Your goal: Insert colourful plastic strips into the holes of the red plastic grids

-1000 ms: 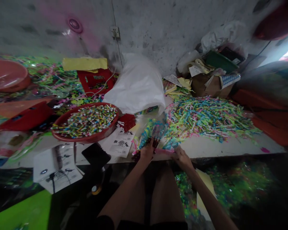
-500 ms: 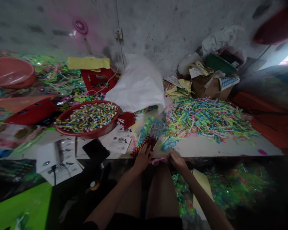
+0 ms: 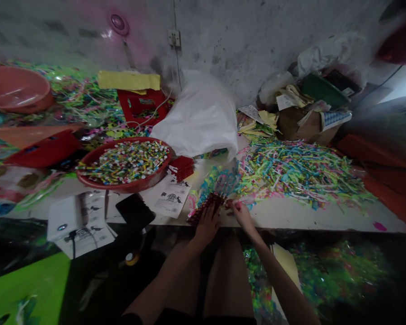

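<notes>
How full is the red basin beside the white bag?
Nearly full: the red basin holds a heap of small colourful pieces reaching its rim, beside the white bag.

Left hand hides the red card partly (fingers blurred).

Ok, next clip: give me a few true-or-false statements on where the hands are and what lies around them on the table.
1. The left hand rests on a dark red bundle at the table's near edge. True.
2. The red basin is empty. False: it is full of small colourful pieces.
3. The right hand is beside the big heap of colourful strips. True.
4. The white bag lies on the floor. False: it sits on the table against the wall.
5. A black phone lies left of the left hand. True.
</notes>
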### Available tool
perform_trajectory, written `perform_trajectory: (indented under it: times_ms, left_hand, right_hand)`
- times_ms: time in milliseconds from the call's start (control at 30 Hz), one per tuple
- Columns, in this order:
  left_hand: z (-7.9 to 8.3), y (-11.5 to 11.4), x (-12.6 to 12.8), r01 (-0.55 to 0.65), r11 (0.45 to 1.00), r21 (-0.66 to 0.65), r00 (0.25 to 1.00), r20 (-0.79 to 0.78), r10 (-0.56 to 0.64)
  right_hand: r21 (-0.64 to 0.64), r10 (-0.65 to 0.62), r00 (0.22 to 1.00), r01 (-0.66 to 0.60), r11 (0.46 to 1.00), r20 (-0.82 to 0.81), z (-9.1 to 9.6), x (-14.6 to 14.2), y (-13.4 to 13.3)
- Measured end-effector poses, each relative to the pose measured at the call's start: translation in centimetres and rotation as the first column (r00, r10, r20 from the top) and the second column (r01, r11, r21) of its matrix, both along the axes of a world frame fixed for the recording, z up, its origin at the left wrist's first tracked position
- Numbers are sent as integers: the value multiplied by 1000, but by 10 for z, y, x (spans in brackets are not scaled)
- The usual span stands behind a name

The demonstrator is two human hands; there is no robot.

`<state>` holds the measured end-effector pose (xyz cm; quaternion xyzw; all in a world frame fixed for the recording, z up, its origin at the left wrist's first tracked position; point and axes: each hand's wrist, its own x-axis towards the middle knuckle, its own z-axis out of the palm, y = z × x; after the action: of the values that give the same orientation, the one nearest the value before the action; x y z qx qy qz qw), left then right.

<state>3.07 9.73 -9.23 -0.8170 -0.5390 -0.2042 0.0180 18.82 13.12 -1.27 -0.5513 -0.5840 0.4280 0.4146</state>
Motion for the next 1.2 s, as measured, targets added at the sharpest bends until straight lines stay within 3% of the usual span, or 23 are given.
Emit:
perform_trajectory:
  times_ms: [100, 267, 400, 500, 567, 667, 733, 833, 1067, 1200]
  left_hand:
    - [-2, -2, 4, 2, 1000, 17, 1000, -3, -2]
    - [2, -1, 15, -47, 999, 0, 996, 69, 47]
    - [3, 8, 17, -105, 994, -41, 988, 108, 109]
    - [5, 15, 15, -115, 991, -67, 984, 127, 123]
    - [8, 20, 15, -113, 991, -77, 983, 135, 123]
    - [13, 24, 14, -126, 989, -78, 978, 155, 137]
    - [17, 26, 15, -131, 989, -72, 973, 180, 142]
    - [22, 27, 16, -123, 990, -71, 969, 205, 135]
    - [29, 28, 19, -157, 978, -136, 981, 96, 171]
    - [41, 31, 20, -194, 964, -181, 981, -19, 194]
  right_hand:
    - [16, 38, 999, -38, 999, -5, 2, -4, 20]
    - [-71, 70, 997, -69, 995, 9, -6, -7, 41]
    - [-88, 74, 993, -66, 994, 93, -10, -6, 48]
    - [-93, 107, 963, -86, 992, 246, -5, -9, 52]
    - [-57, 121, 895, -107, 993, 429, 2, -13, 56]
    - [-27, 114, 714, -132, 991, 691, 13, -22, 63]
    - [-31, 101, 603, -126, 992, 791, 19, -27, 68]
    - [-28, 83, 530, -109, 994, 844, 24, -33, 73]
    - [-93, 152, 603, -127, 987, 783, 26, -32, 70]
    - [-86, 126, 780, -92, 992, 613, 18, -17, 55]
